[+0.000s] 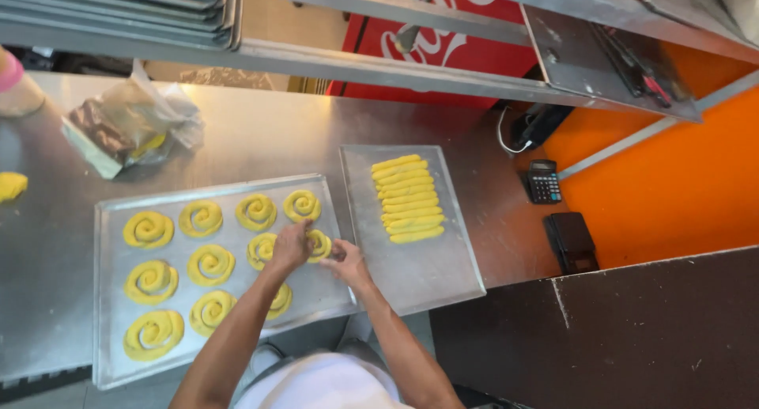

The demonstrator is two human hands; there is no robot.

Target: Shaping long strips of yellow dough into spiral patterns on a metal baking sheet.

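A view from above looks down on a brushed stainless steel bench [261, 132] where a person in a white top shapes yellow dough. The left hand [291, 245] and the right hand [345, 260] meet at the right edge of a large rectangular metal baking tray [107, 298], which lies along the near edge of the bench. Both hands are curled narrowly around a yellow dough spiral [319, 245]; the left hand covers part of it and the right hand's fingertips pinch at its side, apparently tucking the coil together, though the exact grip is too small to make out. The spiral in hand is a soft, matte yellow rope wound flat like a snail shell, matching the other dough spirals [149, 229] set in three rough rows across the tray, spaced apart so they do not touch. Just beside this tray, toward the right end of the bench, a second smaller metal tray [443, 266] holds a neat stack of straight yellow dough sticks [405, 198] at its far end, lying side by side within easy reach of the right hand. Near the far left corner sits a crumpled clear plastic bag [130, 124] with dark contents. At the bench's right edge rest a small black calculator [544, 181] and a black box-shaped device [571, 241], against an orange wall [680, 187]
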